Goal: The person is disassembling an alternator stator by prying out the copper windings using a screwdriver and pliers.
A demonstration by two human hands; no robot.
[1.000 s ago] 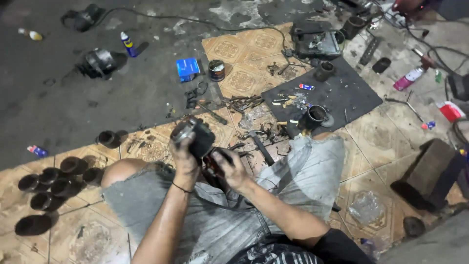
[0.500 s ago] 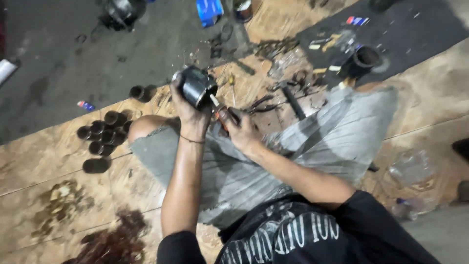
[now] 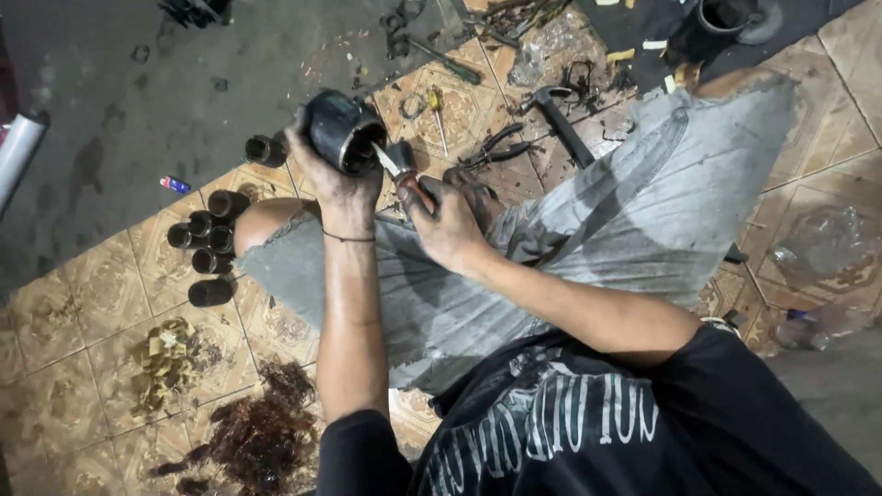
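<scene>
Left grip [image 3: 326, 179]: one black cylinder [image 3: 342, 130]

My right hand [image 3: 450, 230] now drives the screwdriver [image 3: 397, 171] tip into the black cylinder's [image 3: 342, 130] open face; earlier the tool sat lower, clear of it.

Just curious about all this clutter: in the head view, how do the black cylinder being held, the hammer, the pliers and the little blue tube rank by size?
1. Black cylinder, though nearness to the camera inflates it.
2. Hammer and pliers: too alike to rank.
3. Blue tube, clearly smallest.
</scene>
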